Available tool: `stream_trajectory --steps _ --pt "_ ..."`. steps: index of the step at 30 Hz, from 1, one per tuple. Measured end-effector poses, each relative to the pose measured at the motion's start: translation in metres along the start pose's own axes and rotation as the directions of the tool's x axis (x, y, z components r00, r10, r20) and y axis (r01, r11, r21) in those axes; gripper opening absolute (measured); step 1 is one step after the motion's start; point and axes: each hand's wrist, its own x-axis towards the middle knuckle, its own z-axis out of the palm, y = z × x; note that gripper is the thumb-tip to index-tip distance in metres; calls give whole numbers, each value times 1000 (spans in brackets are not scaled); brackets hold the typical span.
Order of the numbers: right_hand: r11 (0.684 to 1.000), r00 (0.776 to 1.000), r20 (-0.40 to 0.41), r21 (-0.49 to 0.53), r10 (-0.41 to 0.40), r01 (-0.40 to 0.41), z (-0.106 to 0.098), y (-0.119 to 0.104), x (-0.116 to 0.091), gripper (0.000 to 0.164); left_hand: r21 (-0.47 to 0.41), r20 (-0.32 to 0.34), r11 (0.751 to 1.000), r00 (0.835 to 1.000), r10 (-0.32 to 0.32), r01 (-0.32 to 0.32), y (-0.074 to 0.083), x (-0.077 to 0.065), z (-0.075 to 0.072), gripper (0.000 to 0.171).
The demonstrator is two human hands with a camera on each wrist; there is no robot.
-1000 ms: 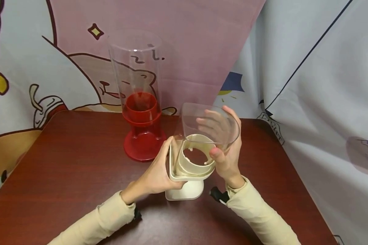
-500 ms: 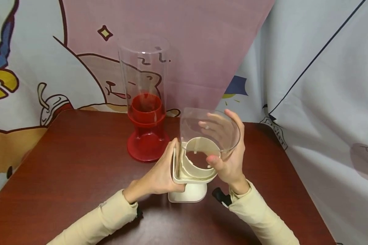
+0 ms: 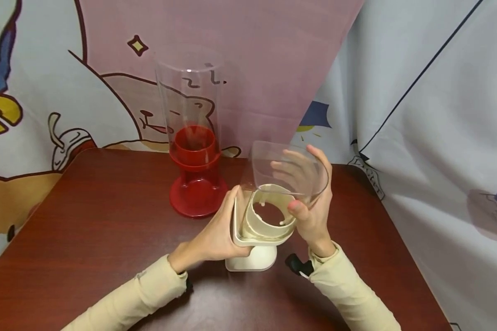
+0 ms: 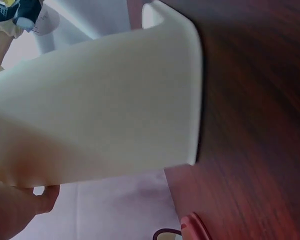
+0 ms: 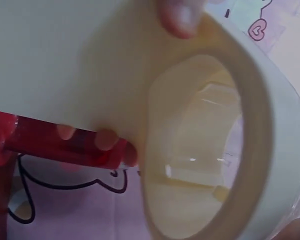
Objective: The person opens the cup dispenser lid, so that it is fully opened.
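Note:
My left hand (image 3: 215, 230) grips the left side of a cream plastic dispenser stand (image 3: 262, 236), thumb toward me. The stand has a round open collar on top and a foot at the table. Over the collar tilts a clear plastic container (image 3: 283, 168) with one flat side and a rounded one. My right hand (image 3: 312, 202) holds it around its right side, thumb in front and fingers behind. In the left wrist view, the stand's pale back (image 4: 105, 105) fills the middle. From below, the right wrist view shows the stand's ring opening (image 5: 255, 130) and fingertips behind its back panel.
A red stand (image 3: 196, 193) carrying a tall clear cylinder (image 3: 190, 101) is at the back of the brown table (image 3: 120, 220), left of the hands. Behind it hangs a printed cloth (image 3: 265, 73), and a pale curtain (image 3: 430, 138) closes the right side.
The clear container dipped and levelled over the collar, then tilted back up slightly with my right hand. My left hand keeps its grip on the stand. The head view shifted a little.

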Motion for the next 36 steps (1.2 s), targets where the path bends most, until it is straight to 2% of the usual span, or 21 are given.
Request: stream_trajectory --steps 5,8,12,15,17,20,24,26,28,31,34,36 --pt "992 992 -11 17 -127 127 -1 2 -7 96 29 -16 997 998 67 -67 -5 1 4 128" --pt "986 986 7 -5 -167 167 1 0 -9 99 36 -7 996 996 85 -85 -5 1 5 127" --pt "985 987 68 -85 -145 150 5 -8 -2 101 -12 -3 994 994 107 -107 -4 6 5 124" --pt "990 995 63 -113 -74 81 6 -11 5 98 -19 -8 995 995 100 -100 -3 8 5 124" --pt "996 999 28 -90 -17 19 5 -13 9 95 1 -10 997 997 82 -82 -3 6 5 125" --pt "999 997 -58 18 43 -42 -1 -15 15 94 0 -6 998 998 56 -56 -2 4 4 126" --pt "979 978 -201 205 62 -20 -19 -24 29 99 -34 -10 998 999 45 -45 -1 2 3 126" --pt "974 963 -267 223 35 26 -32 -29 38 103 -35 -13 999 999 40 -40 -1 2 2 126" --pt "984 944 -330 171 3 57 -48 -33 46 107 -46 -11 999 1000 26 -27 -1 3 1 126" --pt "998 911 -409 -12 -55 55 -79 -31 49 109 -60 -6 998 1000 10 -11 0 3 0 125" --pt "983 887 -457 -184 -66 -21 -113 -23 42 102 -74 -2 997 1000 9 -9 1 2 0 125" --pt "962 880 -472 -259 -52 -82 -131 -17 35 92 -77 -3 997 1000 10 -10 1 2 1 125"
